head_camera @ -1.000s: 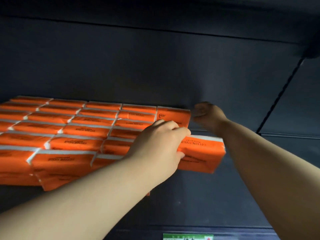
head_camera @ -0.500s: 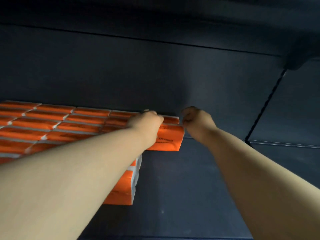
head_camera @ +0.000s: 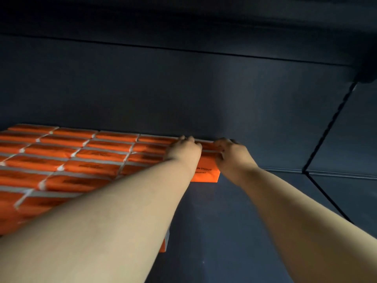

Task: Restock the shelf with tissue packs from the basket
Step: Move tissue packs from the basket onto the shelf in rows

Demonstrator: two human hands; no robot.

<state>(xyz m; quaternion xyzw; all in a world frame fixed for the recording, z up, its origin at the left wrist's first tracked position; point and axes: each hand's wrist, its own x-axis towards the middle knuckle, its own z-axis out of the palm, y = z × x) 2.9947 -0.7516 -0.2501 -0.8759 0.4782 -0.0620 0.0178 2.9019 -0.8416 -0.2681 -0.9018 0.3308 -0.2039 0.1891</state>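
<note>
Bare left hand (head_camera: 183, 149) and right hand (head_camera: 232, 157), fingers curled round a glossy orange tissue pack (head_camera: 206, 173), beside tiled rows of rectangular packs (head_camera: 81, 160), dark matte shelf (head_camera: 224, 221).

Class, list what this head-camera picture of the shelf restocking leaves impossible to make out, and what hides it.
Basket: head view, outside the frame.
Print on the end tissue pack: head view, half covered by the left forearm, blurred.
Grip of left hand and right hand: head view, fingertips curled behind knuckles.
</note>
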